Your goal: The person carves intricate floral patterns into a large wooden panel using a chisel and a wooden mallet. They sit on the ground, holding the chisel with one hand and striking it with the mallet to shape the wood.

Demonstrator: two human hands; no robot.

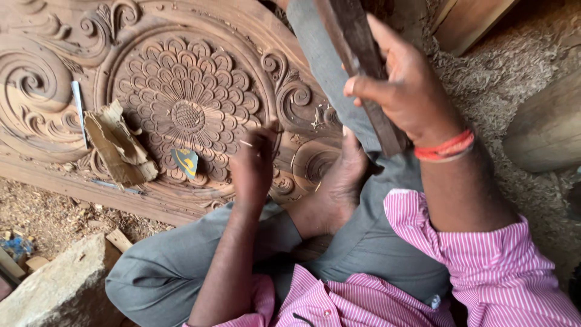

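Observation:
My left hand [253, 166] is closed around a thin chisel [247, 144], whose tip rests on the carved wooden panel [187, 103] beside the large flower medallion [189, 115]. My right hand [404, 91] is raised to the right and grips a dark wooden mallet [357, 54] by its shaft. I sit cross-legged on the panel in grey trousers [181, 266], with one bare foot [339, 181] resting on the carving under the mallet.
A folded piece of worn brown paper [118, 145], a slim metal chisel [78, 112] and a small blue-yellow object [185, 160] lie on the panel at left. Wood shavings [502, 72] cover the ground at right. A stone block [54, 290] sits at lower left.

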